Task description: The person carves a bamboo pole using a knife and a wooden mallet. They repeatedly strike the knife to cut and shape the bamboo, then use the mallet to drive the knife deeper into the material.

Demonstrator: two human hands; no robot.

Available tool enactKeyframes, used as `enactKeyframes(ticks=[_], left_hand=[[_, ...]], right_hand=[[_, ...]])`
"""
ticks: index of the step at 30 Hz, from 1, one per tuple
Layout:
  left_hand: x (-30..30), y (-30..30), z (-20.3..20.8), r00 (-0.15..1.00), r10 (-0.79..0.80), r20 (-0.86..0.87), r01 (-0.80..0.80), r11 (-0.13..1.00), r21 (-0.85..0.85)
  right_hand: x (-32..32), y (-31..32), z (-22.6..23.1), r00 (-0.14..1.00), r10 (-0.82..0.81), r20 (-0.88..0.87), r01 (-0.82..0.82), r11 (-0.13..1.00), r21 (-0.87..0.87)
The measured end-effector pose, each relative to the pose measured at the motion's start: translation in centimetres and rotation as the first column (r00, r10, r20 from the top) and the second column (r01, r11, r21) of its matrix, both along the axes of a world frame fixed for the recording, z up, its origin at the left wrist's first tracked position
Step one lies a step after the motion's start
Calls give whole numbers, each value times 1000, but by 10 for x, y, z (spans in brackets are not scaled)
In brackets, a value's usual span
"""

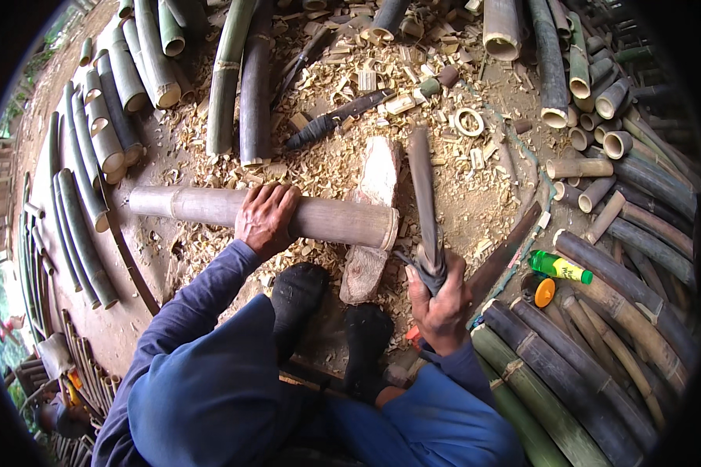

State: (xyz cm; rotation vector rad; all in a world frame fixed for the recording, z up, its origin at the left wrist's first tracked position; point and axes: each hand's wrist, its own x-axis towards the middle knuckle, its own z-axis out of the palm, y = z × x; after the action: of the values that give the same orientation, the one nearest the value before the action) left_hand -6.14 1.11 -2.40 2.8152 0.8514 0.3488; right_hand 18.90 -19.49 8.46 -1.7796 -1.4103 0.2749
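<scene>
My left hand (267, 218) is wrapped over the middle of a thick brown bamboo pole (339, 221) lying crosswise before me. The right end of that pole rests across a pale wooden block (380, 170), whose near part shows below it. In my right hand (442, 305) is a machete (424, 183), my fingers closed round its dark wrapped handle. Its blade points away from me, just right of the block and apart from the pole's cut end. My feet in black socks (297, 300) stand on the near side of the pole.
Wood chips (459, 175) cover the ground. Beyond the pole lie a dark-wrapped tool (339, 119) and a bamboo ring (468, 122). Bamboo poles (549, 381) are stacked at right, with more poles (144, 70) at far left. A green bottle (559, 266) lies at right beside an orange lid (544, 292).
</scene>
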Motion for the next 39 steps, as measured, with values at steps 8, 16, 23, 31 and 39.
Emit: enactKeyframes(ticks=[8, 16, 23, 31, 39], left_hand=[[-3, 0, -3, 1000, 7, -18, -7, 1000, 5], [7, 4, -4, 1000, -5, -3, 5, 1000, -6], [2, 0, -1, 1000, -3, 30, 2, 999, 45], [1, 3, 0, 999, 28, -43, -29, 999, -17], [0, -17, -9, 995, 85, 46, -89, 993, 79]], right_hand=[[2, 7, 2, 999, -48, -14, 33, 841, -540], [16, -8, -57, 981, 3, 196, 117, 794, -597], [-2, 12, 22, 998, -55, 1, 55, 993, -100], [17, 13, -13, 991, 56, 119, 24, 811, -585], [25, -3, -72, 981, -8, 192, 139, 717, -683]])
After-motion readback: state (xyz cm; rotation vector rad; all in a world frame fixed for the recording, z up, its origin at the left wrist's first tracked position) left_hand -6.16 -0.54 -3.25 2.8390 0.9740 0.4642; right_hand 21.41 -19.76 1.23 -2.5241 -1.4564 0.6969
